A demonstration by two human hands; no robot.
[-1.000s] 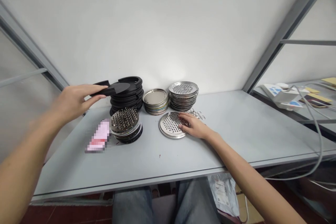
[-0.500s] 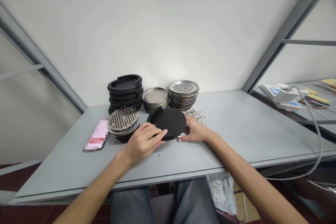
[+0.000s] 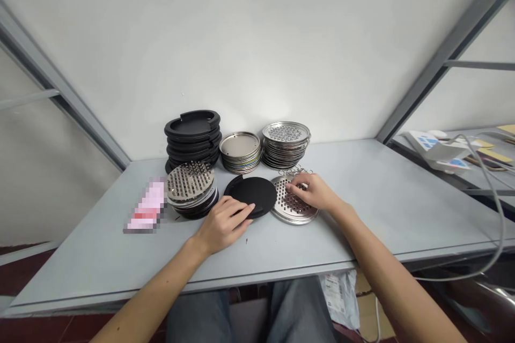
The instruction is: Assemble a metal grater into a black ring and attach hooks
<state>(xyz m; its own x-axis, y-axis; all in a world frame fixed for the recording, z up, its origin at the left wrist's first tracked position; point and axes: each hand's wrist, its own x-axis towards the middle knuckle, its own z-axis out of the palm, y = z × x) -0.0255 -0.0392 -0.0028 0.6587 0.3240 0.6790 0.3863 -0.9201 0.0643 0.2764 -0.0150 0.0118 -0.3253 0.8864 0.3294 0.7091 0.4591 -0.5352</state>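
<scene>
A black round holder [image 3: 254,192] with a raised curved rim lies on the table in front of me. My left hand [image 3: 227,224] grips its near left edge, fingers closed over the rim. To its right, a round metal grater plate [image 3: 288,208] full of holes rests within a shiny rimmed metal disc [image 3: 298,221]. Over this plate is my right hand [image 3: 316,193], its fingers loosely bent and apart, the tips at the plate's surface. Nothing shows in them. Small metal rings [image 3: 295,171] lie just behind, partly hidden by the right hand.
Along the wall stand stacks of black rimmed holders [image 3: 192,127], plain metal discs [image 3: 240,146] and rimmed grater discs [image 3: 286,134]. A pile topped with a grater plate [image 3: 190,181] is at the left, beside a blurred pink item [image 3: 147,206]. A cable [image 3: 499,225] hangs at the right.
The black holder has gone from tilted to lying lower and flatter. My right hand has left its edge and moved right, onto the grater plate, which now shows more fully.
</scene>
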